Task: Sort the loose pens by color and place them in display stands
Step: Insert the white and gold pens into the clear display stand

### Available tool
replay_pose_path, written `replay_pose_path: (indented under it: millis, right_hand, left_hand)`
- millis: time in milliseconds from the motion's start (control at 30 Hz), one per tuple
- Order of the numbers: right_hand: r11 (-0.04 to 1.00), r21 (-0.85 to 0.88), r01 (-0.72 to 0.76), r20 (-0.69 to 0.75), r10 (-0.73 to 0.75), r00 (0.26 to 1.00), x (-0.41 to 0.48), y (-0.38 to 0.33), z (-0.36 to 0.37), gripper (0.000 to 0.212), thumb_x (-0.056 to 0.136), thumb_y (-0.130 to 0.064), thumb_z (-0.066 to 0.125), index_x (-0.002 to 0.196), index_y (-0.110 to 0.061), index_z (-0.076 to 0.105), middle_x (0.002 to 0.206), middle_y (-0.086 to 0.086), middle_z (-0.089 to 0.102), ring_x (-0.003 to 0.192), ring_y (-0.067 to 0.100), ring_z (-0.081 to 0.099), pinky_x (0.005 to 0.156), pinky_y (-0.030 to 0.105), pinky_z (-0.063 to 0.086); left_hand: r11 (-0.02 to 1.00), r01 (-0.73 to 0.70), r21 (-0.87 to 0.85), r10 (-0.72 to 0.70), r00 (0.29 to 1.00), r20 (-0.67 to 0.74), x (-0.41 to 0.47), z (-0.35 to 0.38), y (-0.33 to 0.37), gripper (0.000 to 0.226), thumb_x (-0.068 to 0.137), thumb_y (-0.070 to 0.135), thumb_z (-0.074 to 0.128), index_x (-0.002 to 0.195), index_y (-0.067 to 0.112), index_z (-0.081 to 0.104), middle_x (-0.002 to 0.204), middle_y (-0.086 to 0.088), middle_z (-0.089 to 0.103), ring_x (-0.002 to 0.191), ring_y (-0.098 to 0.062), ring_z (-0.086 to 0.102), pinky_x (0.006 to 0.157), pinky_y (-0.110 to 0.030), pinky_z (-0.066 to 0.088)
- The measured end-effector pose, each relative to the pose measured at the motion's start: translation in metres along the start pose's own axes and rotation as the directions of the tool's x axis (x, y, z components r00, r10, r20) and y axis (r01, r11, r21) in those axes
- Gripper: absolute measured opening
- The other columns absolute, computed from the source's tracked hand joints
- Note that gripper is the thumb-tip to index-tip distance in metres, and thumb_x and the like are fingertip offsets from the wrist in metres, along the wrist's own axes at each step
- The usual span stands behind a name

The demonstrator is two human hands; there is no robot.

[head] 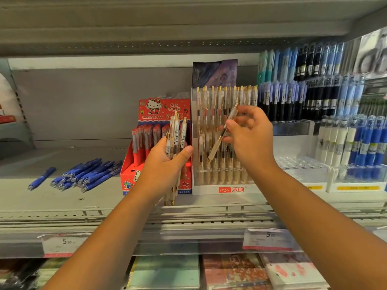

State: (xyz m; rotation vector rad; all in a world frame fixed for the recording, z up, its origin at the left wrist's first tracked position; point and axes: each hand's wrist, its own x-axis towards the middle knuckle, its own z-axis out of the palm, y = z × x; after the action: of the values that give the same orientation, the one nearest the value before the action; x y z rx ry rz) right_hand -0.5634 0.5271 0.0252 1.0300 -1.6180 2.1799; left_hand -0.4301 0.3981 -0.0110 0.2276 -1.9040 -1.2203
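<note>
Far left, loose blue pens (88,174) lie flat on the shelf (100,198), well apart from both hands. In front of the red box (146,114), our left hand (165,168) grips a bundle of cream pens (177,130), upright. Our right hand (252,137) pinches one cream pen (218,142), tilted tip-down toward the clear stand (209,188) just behind it; we judge the standing pens (230,95) there crowd the free slots.

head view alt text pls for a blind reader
A right hand pinches one cream-and-gold pen before a clear display stand of matching pens; the left hand grips a bundle of them. Loose blue pens lie on the shelf at left.
</note>
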Motion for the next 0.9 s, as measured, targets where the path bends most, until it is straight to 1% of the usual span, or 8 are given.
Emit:
replay_pose_path:
  millis: [133, 333, 433, 500, 600, 667, 800, 900]
  right_hand:
    - [0.992, -0.114, 0.044, 0.054, -0.038, 0.998, -0.002, 0.007, 0.002, 0.029, 0.093, -0.011, 0.064, 0.112, -0.030, 0.053, 0.098, -0.004, 0.064, 0.087, 0.013, 0.070, 0.064, 0.032, 0.062]
    - [0.972, -0.222, 0.079, 0.211, -0.032, 0.977, -0.008, 0.013, 0.009, 0.027, 0.091, -0.010, 0.067, 0.107, -0.028, 0.054, 0.093, -0.007, 0.060, 0.084, 0.011, 0.065, 0.060, 0.026, 0.060]
    - [0.938, -0.328, 0.110, 0.262, -0.021, 0.965, -0.012, 0.015, 0.009, 0.027, 0.089, -0.010, 0.069, 0.106, -0.026, 0.056, 0.088, -0.005, 0.060, 0.078, 0.014, 0.067, 0.067, 0.036, 0.061]
    - [0.915, -0.386, 0.113, 0.293, 0.006, 0.956, -0.015, 0.016, 0.010, 0.027, 0.088, -0.010, 0.070, 0.104, -0.026, 0.056, 0.083, -0.002, 0.061, 0.073, 0.015, 0.067, 0.069, 0.037, 0.060]
    - [0.889, -0.440, 0.128, 0.291, 0.006, 0.957, -0.016, 0.016, 0.008, 0.026, 0.088, -0.014, 0.071, 0.100, -0.029, 0.053, 0.078, -0.004, 0.062, 0.069, 0.007, 0.063, 0.061, 0.022, 0.051]
    - [0.880, -0.458, 0.126, 0.285, 0.012, 0.958, -0.016, 0.015, 0.008, 0.026, 0.088, -0.016, 0.071, 0.099, -0.030, 0.052, 0.077, -0.005, 0.063, 0.068, 0.004, 0.061, 0.060, 0.018, 0.046]
    - [0.877, -0.471, 0.097, 0.285, 0.047, 0.957, -0.016, 0.014, 0.006, 0.025, 0.089, -0.018, 0.070, 0.101, -0.030, 0.051, 0.075, -0.006, 0.066, 0.066, 0.007, 0.065, 0.066, 0.034, 0.058]
    - [0.872, -0.480, 0.100, 0.290, 0.051, 0.956, -0.016, 0.014, 0.006, 0.026, 0.089, -0.019, 0.070, 0.101, -0.030, 0.050, 0.073, -0.005, 0.067, 0.065, 0.008, 0.066, 0.069, 0.039, 0.059]
  left_hand:
    - [1.000, -0.013, 0.029, 0.013, 1.000, -0.003, 0.001, 0.000, -0.001, 0.011, 0.091, 0.037, 0.065, 0.099, 0.039, 0.057, 0.068, 0.025, 0.066, 0.071, -0.003, 0.063, 0.072, -0.029, 0.054]
    - [0.999, 0.010, 0.042, -0.011, 1.000, 0.011, -0.001, -0.001, 0.000, 0.039, 0.088, 0.037, 0.068, 0.123, 0.024, 0.056, 0.084, 0.011, 0.064, 0.083, -0.015, 0.064, 0.078, -0.038, 0.057]
    - [1.000, 0.009, 0.025, -0.010, 1.000, 0.018, 0.000, -0.001, -0.001, 0.024, 0.089, 0.031, 0.069, 0.111, 0.030, 0.059, 0.069, 0.011, 0.068, 0.065, -0.008, 0.066, 0.057, -0.026, 0.055]
    - [1.000, 0.013, 0.004, -0.013, 0.999, 0.031, 0.000, -0.001, -0.001, 0.018, 0.090, 0.027, 0.069, 0.102, 0.034, 0.059, 0.066, 0.011, 0.070, 0.056, -0.007, 0.065, 0.051, -0.022, 0.054]
    - [1.000, 0.001, 0.002, -0.001, 0.999, 0.038, 0.000, 0.000, 0.000, 0.019, 0.090, 0.024, 0.069, 0.102, 0.035, 0.059, 0.070, 0.011, 0.071, 0.056, -0.008, 0.066, 0.051, -0.023, 0.054]
    - [1.000, -0.006, -0.004, 0.006, 0.999, 0.034, 0.000, 0.000, 0.001, 0.020, 0.090, 0.022, 0.069, 0.101, 0.036, 0.059, 0.072, 0.011, 0.072, 0.057, -0.009, 0.068, 0.052, -0.026, 0.056]
    - [1.000, -0.013, 0.019, 0.012, 1.000, 0.018, -0.001, -0.001, 0.000, 0.018, 0.088, 0.027, 0.071, 0.097, 0.039, 0.061, 0.079, 0.013, 0.074, 0.066, -0.010, 0.071, 0.067, -0.041, 0.061]
    - [1.000, -0.012, 0.027, 0.012, 1.000, 0.020, -0.001, -0.001, 0.001, 0.017, 0.088, 0.029, 0.071, 0.097, 0.040, 0.061, 0.081, 0.017, 0.073, 0.072, -0.007, 0.072, 0.074, -0.043, 0.061]
